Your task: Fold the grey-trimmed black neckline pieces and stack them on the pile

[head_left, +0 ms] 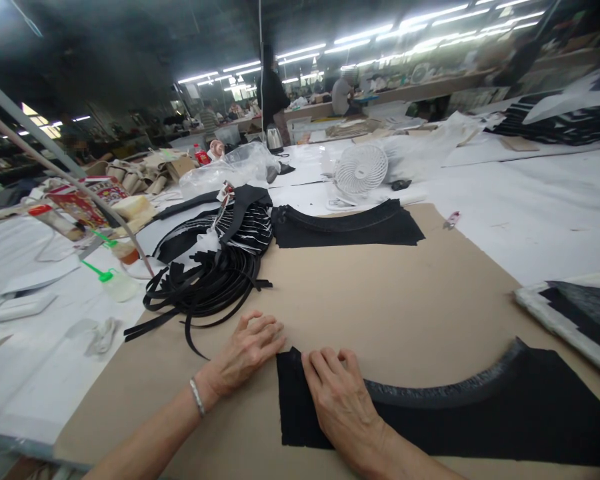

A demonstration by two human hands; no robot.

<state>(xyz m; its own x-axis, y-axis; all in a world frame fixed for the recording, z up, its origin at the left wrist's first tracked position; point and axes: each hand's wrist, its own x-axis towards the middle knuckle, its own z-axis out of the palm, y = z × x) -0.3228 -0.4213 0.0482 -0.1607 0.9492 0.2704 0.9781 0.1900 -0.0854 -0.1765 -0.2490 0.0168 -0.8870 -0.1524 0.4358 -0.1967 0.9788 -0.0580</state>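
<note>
Right hand [341, 395]: fingers together atop black cloth [460, 423]; pinch unclear.
Left hand [247, 350]: loosely curled, just beside the cloth's left corner.

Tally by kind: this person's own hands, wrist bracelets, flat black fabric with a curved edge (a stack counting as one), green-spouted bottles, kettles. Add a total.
Left hand and right hand: 2
Bracelet: 1
Near black fabric and far black fabric: 2
Near bottle and far bottle: 2
Kettle: 1
Total: 8
</note>
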